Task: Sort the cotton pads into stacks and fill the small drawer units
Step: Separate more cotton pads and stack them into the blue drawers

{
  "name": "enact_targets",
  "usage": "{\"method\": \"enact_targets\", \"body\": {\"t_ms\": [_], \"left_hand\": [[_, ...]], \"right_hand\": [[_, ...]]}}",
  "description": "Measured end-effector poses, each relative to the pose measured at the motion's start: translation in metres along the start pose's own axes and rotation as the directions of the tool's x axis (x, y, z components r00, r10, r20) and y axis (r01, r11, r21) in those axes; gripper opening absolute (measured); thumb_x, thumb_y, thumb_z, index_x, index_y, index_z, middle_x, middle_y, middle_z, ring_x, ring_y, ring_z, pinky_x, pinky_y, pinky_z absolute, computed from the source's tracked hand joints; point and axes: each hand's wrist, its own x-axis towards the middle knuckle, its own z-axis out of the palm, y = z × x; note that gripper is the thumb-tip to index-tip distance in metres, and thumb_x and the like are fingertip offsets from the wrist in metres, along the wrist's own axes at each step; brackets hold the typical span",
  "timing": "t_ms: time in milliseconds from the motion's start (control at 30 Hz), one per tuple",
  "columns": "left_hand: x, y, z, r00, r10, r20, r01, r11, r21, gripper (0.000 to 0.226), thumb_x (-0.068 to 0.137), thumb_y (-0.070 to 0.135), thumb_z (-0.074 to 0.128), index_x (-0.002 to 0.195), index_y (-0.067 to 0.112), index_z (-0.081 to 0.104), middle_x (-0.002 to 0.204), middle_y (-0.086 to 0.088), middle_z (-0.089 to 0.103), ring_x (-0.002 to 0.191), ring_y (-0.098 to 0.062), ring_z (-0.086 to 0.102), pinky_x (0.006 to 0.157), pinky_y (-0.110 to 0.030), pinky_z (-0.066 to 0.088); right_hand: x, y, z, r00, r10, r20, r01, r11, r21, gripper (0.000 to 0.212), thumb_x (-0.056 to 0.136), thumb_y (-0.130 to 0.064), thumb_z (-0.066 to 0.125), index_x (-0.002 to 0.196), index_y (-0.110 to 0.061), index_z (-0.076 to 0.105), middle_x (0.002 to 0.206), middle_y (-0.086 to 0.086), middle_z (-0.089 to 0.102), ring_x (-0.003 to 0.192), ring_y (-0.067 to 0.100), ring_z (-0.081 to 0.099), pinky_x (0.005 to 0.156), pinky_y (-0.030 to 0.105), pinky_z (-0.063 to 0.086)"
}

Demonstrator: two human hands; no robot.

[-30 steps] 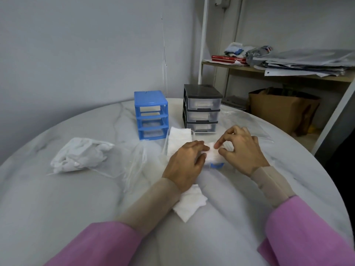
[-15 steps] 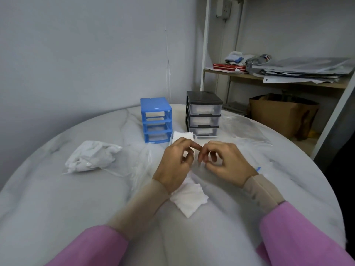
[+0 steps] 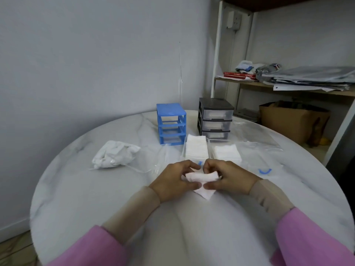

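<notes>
So, I've got both hands on one small bundle of cotton pads, left hand and right hand each with a pinching grip on an end, low over the surface, probably to square it up. Two drawers sit filled in front of the blue unit, its slots empty. The black unit looks full.
</notes>
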Motion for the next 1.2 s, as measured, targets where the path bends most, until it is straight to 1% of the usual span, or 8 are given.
{"method": "enact_targets", "body": {"t_ms": [100,200,300,433,633,767,900,1200], "left_hand": [[0.005,0.0,-0.003,0.998,-0.023,-0.058,0.01,0.979,-0.204,0.026,0.08,0.01,0.071,0.102,0.019,0.063,0.086,0.001,0.066,0.079,-0.008,0.061,0.075,-0.017,0.048],[0.013,0.003,-0.004,0.994,-0.094,-0.053,0.066,0.918,-0.391,0.015,0.083,0.014,0.067,0.097,0.018,0.062,0.094,-0.006,0.069,0.087,-0.017,0.065,0.085,-0.032,0.052],[0.024,0.002,-0.002,0.983,-0.112,-0.145,0.036,0.892,-0.45,0.01,0.086,0.008,0.063,0.095,0.011,0.061,0.088,-0.003,0.069,0.08,-0.012,0.065,0.079,-0.025,0.052],[0.031,-0.002,-0.003,0.955,-0.144,-0.258,-0.001,0.872,-0.49,0.018,0.084,0.001,0.063,0.101,0.006,0.061,0.081,0.0,0.069,0.07,-0.004,0.065,0.069,-0.015,0.052],[0.033,-0.003,-0.006,0.925,-0.189,-0.331,-0.034,0.824,-0.566,0.013,0.085,0.006,0.063,0.097,0.006,0.066,0.088,-0.013,0.071,0.083,-0.02,0.067,0.082,-0.036,0.054],[0.032,-0.001,-0.007,0.914,-0.2,-0.353,-0.04,0.821,-0.57,0.007,0.084,0.01,0.065,0.087,0.015,0.069,0.088,-0.01,0.073,0.086,-0.023,0.068,0.083,-0.039,0.054],[0.032,-0.001,-0.009,0.902,-0.258,-0.346,-0.007,0.793,-0.609,0.006,0.085,0.013,0.064,0.08,0.014,0.068,0.082,-0.006,0.071,0.078,-0.016,0.066,0.073,-0.028,0.056],[0.026,0.016,-0.007,0.95,-0.174,-0.26,-0.046,0.744,-0.666,0.018,0.095,0.005,0.046,0.096,0.01,0.063,0.079,0.005,0.066,0.064,0.003,0.065,0.057,-0.012,0.05]], "right_hand": [[0.003,-0.003,-0.009,0.998,0.009,-0.059,0.002,0.984,0.179,0.036,0.074,-0.008,0.076,0.091,-0.026,0.049,0.081,0.001,0.062,0.067,0.009,0.051,0.063,0.021,0.045],[0.01,-0.002,-0.017,0.993,0.034,-0.113,-0.001,0.961,0.278,0.044,0.072,-0.003,0.077,0.099,-0.023,0.048,0.098,0.029,0.062,0.077,0.034,0.056,0.079,0.04,0.05],[0.019,0.0,-0.019,0.99,0.032,-0.135,0.019,0.933,0.36,0.045,0.072,0.002,0.075,0.102,-0.021,0.05,0.104,0.039,0.055,0.095,0.05,0.051,0.088,0.05,0.045],[0.028,0.005,-0.011,0.975,0.038,-0.219,0.063,0.898,0.436,0.042,0.073,0.0,0.075,0.101,-0.022,0.053,0.101,0.031,0.062,0.082,0.039,0.059,0.084,0.047,0.049],[0.033,0.011,-0.01,0.921,0.082,-0.38,0.138,0.844,0.518,0.031,0.071,0.0,0.075,0.092,-0.013,0.056,0.084,0.018,0.059,0.073,0.026,0.054,0.062,0.023,0.051],[0.03,0.008,-0.013,0.869,0.122,-0.479,0.218,0.775,0.593,0.033,0.076,0.001,0.068,0.104,-0.009,0.055,0.089,0.016,0.066,0.077,0.022,0.061,0.066,0.02,0.053],[0.03,0.002,-0.011,0.836,0.112,-0.537,0.325,0.687,0.65,0.024,0.083,0.002,0.059,0.103,-0.011,0.051,0.083,0.01,0.066,0.069,0.004,0.064,0.065,0.016,0.052],[0.032,0.0,0.0,0.821,0.064,-0.568,0.323,0.768,0.553,0.014,0.077,-0.002,0.068,0.083,-0.012,0.06,0.081,0.001,0.061,0.064,0.005,0.056,0.063,0.016,0.049]]}}
